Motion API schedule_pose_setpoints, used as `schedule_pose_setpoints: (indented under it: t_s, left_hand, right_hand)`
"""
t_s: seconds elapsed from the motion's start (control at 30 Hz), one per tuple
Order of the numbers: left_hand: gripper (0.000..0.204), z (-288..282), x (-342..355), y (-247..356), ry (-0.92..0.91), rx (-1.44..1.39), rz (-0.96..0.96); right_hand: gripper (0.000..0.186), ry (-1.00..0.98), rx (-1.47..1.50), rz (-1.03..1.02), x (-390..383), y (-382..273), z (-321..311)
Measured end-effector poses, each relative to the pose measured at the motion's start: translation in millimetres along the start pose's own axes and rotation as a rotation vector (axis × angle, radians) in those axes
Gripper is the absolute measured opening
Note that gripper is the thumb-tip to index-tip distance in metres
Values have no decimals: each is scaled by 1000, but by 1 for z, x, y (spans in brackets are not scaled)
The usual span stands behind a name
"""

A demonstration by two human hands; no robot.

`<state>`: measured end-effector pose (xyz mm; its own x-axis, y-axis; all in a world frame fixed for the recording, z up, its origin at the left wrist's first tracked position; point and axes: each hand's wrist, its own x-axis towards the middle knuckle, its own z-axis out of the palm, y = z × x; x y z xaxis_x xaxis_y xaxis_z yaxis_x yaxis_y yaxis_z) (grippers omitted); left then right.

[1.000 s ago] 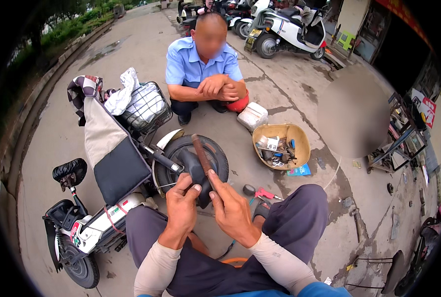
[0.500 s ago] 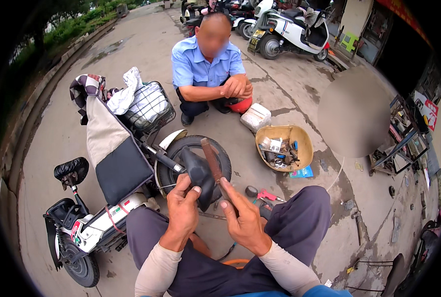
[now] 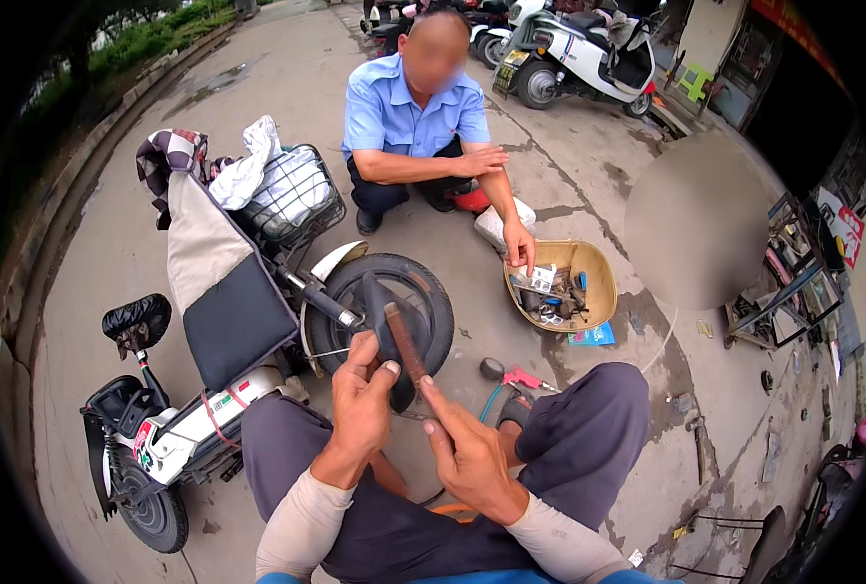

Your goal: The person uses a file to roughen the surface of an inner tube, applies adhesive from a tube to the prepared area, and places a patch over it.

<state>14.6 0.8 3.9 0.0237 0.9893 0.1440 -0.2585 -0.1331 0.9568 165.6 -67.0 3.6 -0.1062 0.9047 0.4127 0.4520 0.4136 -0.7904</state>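
My left hand (image 3: 362, 404) pinches a length of black rubber inner tube (image 3: 378, 304), held up in front of me. The tube runs close to the front wheel (image 3: 440, 310) of a white electric bike (image 3: 180, 443) lying on its side at my left. In my right hand (image 3: 472, 456) is a flat, rusty brown file (image 3: 406, 343), its far end pointing up and away. The file lies across the tube or just over it; contact cannot be made out for sure. My fingers hide its near end.
Facing me, a person in a blue shirt (image 3: 414, 122) squats, one hand over a tan basin (image 3: 603, 292) of tools and parts. A pink air gun (image 3: 528, 379) lies by my foot. At right stands a cluttered rack (image 3: 793, 282); parked scooters (image 3: 579, 58) are behind.
The file has shifted slightly down and left along the tube with my right hand. The person opposite has unclasped their hands and reached one into the basin.
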Motion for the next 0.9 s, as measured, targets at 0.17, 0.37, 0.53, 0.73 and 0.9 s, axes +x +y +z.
schedule_pose_setpoints:
  t_s: [0.17, 0.37, 0.53, 0.73, 0.9]
  left_hand:
    - [39, -3, -1, 2, -9, 42, -2]
    - [43, -8, -1, -1, 17, -162, -54]
    - [44, -6, -2, -4, -4, -121, -81]
    - [44, -15, -5, 4, 19, -80, -3]
    - [43, -10, -2, -5, 8, -2, 1]
  right_hand:
    - [55, 11, 6, -53, 60, 0, 3]
    - [53, 94, 61, -36, 26, -7, -13]
    - [52, 36, 65, -19, 26, -9, 7]
    - [54, -91, -3, 26, 36, -16, 6]
    - [55, 10, 14, 15, 15, -13, 3]
